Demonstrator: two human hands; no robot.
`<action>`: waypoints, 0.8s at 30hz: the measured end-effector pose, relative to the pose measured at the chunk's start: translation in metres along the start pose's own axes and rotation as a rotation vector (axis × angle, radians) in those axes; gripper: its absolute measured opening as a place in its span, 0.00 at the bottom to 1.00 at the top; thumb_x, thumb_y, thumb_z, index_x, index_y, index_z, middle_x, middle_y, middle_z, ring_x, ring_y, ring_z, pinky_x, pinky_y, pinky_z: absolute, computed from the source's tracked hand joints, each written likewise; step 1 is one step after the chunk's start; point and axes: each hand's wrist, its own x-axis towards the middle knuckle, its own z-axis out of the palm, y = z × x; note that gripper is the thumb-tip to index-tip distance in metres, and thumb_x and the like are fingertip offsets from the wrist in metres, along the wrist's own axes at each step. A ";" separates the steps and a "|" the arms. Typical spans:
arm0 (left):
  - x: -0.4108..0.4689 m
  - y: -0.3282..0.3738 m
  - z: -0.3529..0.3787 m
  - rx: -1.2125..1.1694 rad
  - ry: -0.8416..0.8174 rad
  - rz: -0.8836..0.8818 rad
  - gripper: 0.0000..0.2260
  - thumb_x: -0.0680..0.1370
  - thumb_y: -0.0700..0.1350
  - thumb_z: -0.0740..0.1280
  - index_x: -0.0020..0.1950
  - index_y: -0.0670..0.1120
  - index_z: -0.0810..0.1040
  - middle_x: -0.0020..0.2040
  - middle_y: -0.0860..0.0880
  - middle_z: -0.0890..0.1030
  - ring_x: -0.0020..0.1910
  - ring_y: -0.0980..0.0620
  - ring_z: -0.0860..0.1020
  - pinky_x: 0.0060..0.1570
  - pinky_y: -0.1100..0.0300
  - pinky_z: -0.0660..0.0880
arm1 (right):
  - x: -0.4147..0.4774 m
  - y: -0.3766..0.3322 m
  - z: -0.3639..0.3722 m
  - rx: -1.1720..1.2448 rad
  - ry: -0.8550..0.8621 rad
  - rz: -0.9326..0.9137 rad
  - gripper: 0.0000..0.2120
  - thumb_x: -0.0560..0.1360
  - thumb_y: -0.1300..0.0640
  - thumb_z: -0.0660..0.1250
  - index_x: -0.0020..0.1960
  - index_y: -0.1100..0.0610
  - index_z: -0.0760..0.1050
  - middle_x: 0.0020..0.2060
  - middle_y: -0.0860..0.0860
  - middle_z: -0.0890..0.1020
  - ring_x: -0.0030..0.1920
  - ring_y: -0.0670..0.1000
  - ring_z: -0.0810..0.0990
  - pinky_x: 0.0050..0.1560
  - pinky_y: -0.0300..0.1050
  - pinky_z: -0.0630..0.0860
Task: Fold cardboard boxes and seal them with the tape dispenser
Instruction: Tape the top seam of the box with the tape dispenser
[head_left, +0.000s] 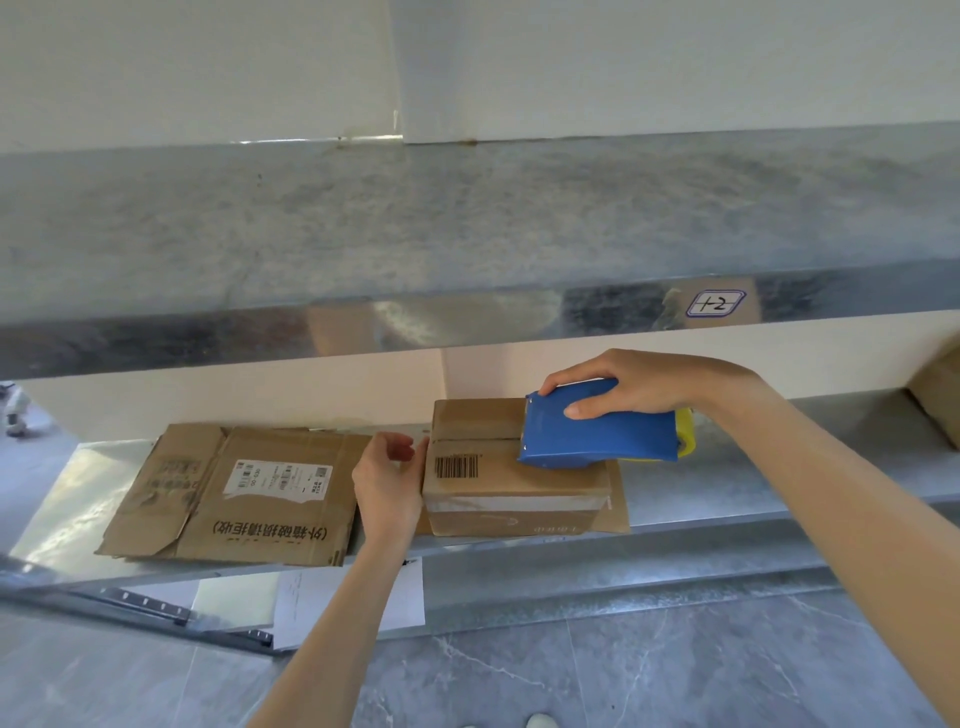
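Cardboard box (498, 480), already folded into shape, stands on the lower metal shelf (727, 478), on top of 1 flat sheet of cardboard (618, 512) that shows at its right side. Its 2 top flaps are closed and meet in a seam (478, 439). A barcode (457, 466) is printed on the near flap, and a strip of clear tape (519, 503) runs along the front wall.

The blue tape dispenser (597, 434), with a yellow roll at its back end, lies on the top of the box, its front edge at the seam. The right hand (634, 387) grips the dispenser from above, fingers over the far side and thumb on the near side.

The left hand (387, 478) is at the left wall of the box, fingers loosely bent and holding nothing; the thumb touches the top left edge.

Just to the left lies a stack of flattened boxes (234, 493) with a white label. An upper shelf (467, 312) carries a handwritten tag (716, 303). Another box (940, 395) shows at the far right edge.
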 end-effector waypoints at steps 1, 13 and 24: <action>-0.001 -0.002 -0.001 0.018 -0.015 -0.001 0.08 0.76 0.49 0.73 0.47 0.45 0.78 0.41 0.52 0.81 0.43 0.51 0.80 0.45 0.55 0.76 | 0.000 0.000 0.000 -0.002 0.001 0.000 0.13 0.79 0.46 0.66 0.61 0.32 0.75 0.62 0.35 0.77 0.58 0.43 0.78 0.62 0.47 0.75; 0.005 0.001 -0.009 0.067 -0.080 -0.042 0.09 0.76 0.49 0.74 0.50 0.47 0.78 0.46 0.52 0.82 0.48 0.49 0.81 0.51 0.51 0.78 | 0.000 0.000 -0.001 -0.010 -0.005 -0.002 0.13 0.80 0.46 0.66 0.62 0.31 0.75 0.62 0.33 0.76 0.59 0.42 0.77 0.64 0.48 0.74; -0.014 0.047 0.021 0.408 -0.328 0.576 0.21 0.84 0.54 0.55 0.75 0.50 0.70 0.77 0.52 0.67 0.77 0.53 0.61 0.74 0.59 0.56 | 0.000 0.000 -0.002 -0.009 -0.016 0.006 0.13 0.79 0.44 0.66 0.61 0.30 0.74 0.62 0.36 0.77 0.59 0.45 0.78 0.63 0.51 0.75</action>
